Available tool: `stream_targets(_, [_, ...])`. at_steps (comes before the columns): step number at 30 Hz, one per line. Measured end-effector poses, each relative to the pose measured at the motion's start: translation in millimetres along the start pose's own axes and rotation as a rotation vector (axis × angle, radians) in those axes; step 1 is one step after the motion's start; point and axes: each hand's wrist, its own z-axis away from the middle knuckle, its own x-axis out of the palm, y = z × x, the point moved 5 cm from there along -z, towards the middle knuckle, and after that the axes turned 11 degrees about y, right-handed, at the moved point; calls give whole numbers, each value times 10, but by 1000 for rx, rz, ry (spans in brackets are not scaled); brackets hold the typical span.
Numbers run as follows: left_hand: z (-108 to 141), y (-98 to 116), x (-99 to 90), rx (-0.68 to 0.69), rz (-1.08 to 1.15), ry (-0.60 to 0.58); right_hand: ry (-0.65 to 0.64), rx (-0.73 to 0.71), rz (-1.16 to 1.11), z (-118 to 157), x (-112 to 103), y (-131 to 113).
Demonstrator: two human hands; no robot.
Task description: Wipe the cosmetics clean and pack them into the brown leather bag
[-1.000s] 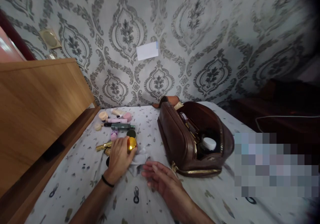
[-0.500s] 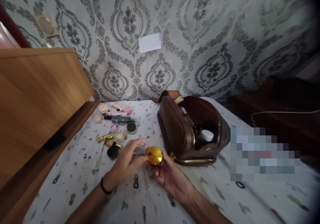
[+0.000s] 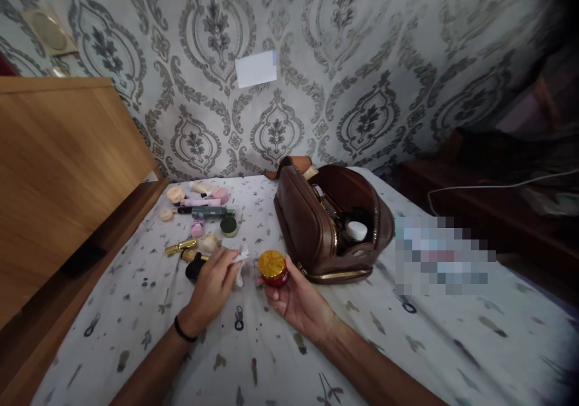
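Held in my right hand (image 3: 301, 306) is a small red cosmetic jar (image 3: 277, 279) with a shiny gold lid (image 3: 272, 263), fingers and thumb wrapped around its side. My left hand (image 3: 212, 282) pinches a crumpled white tissue (image 3: 241, 258) just left of the jar, apart from it. Beyond the right hand stands a brown leather toiletry bag (image 3: 298, 225), unzipped, with a white-lidded jar (image 3: 357, 231) and other items inside. A black round item (image 3: 193, 269) lies partly hidden behind my left hand, beside a gold tube (image 3: 181, 247) and a cream-coloured pot (image 3: 210, 242).
Farther back on the patterned sheet (image 3: 158, 345) lie a dark green tube (image 3: 208, 212), a green round tin (image 3: 228, 227), a pink tube (image 3: 203, 202) and several small pots. A wooden panel (image 3: 67, 171) borders the left side. Patterned wallpaper covers the wall behind.
My left hand has drawn away from the jar to the left, and the white tissue now shows clearly in it. The right hand still holds the jar. The view has shifted slightly.
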Motion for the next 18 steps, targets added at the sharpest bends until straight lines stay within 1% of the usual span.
stream_targets(2, [5, 82, -64, 2, 126, 109, -15, -14, 29, -21, 0, 26])
stream_targets(3, [21, 148, -68, 39, 176, 127, -23, -36, 43, -32, 0, 38])
stream_targets(6, [100, 368, -5, 219, 251, 89, -51, -146, 81, -48, 2, 55])
stream_targets(7, [124, 414, 25, 254, 256, 72, -63, -177, 100, -46, 5, 59])
stream_targets(8, [138, 434, 50, 256, 256, 67, -73, -200, 121, -42, 8, 64])
stream_targets(9, [141, 427, 71, 223, 259, 69, -80, -216, 149, -35, 12, 69])
stream_targets(10, [134, 398, 89, 161, 266, 73, -86, -226, 186, -26, 17, 76])
stream_targets(14, [81, 197, 148, -151, 325, 75, -123, -293, 371, 33, 69, 94])
stream_targets(16, [63, 117, 176, -257, 343, 58, -136, -359, 421, 64, 99, 78])
stream_targets(18, [59, 75, 207, -323, 362, 26, -131, -432, 433, 84, 114, 44])
